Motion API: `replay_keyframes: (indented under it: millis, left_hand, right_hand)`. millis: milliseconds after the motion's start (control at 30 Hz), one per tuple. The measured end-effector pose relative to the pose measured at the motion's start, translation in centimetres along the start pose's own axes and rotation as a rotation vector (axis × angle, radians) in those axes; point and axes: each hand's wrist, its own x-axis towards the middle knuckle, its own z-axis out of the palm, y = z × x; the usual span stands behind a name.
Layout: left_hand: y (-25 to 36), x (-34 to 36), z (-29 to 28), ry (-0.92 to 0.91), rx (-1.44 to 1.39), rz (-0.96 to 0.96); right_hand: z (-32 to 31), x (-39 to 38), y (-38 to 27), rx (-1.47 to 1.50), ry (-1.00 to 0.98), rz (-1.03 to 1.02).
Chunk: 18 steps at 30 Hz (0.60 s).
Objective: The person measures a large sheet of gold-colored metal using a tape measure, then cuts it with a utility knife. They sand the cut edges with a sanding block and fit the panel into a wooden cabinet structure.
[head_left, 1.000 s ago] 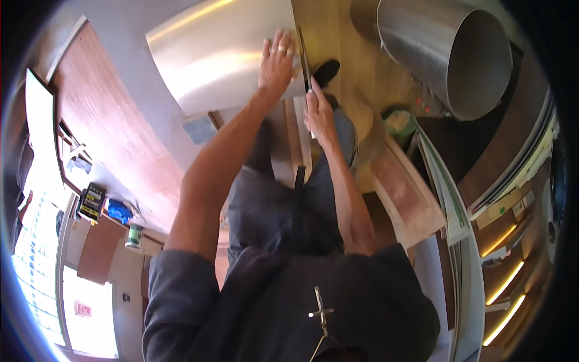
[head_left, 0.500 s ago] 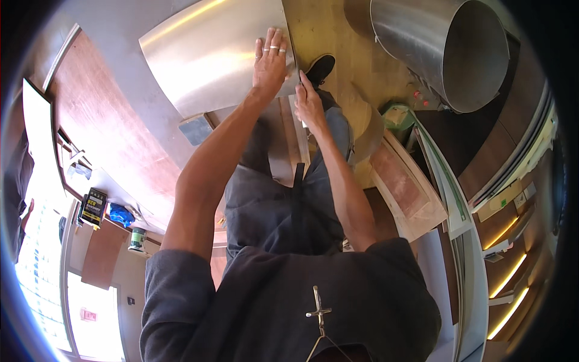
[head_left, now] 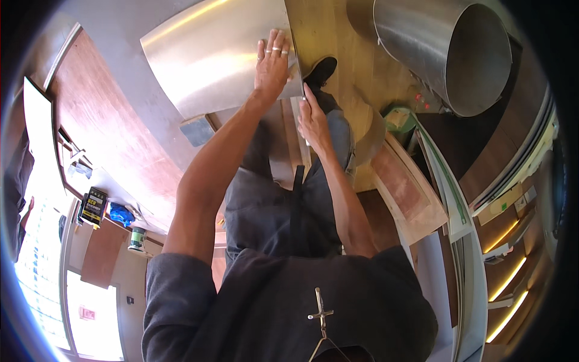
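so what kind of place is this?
Probably a metalworking or fit-out workshop: the left hand presses flat on a curved, brushed sheet of silver metal, a large rolled metal cylinder lies on the wooden floor, and reddish wood boards lie nearby.

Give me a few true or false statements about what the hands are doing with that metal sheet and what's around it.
1. The left hand lies flat on the curved metal sheet. True.
2. The right hand is lifting the green container. False: it is at the sheet's lower right edge; the green container sits apart, to the right.
3. A large rolled metal cylinder lies at upper right. True.
4. The left hand's fingers are bare. False: they wear rings.
5. The sheet is flat. False: it is bowed.
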Motion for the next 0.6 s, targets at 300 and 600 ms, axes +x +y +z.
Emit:
replay_keyframes:
  millis: [300, 600]
  left_hand:
    - [0.1, -0.2, 0.6, 0.077, -0.071, 0.025]
    - [1.1, -1.5, 1.1, -0.014, 0.019, 0.045]
  right_hand:
    - [-1.2, 1.6, 1.5, 0.041, 0.034, -0.021]
    - [-0.5, -1.1, -0.4, 0.226, -0.005, 0.146]
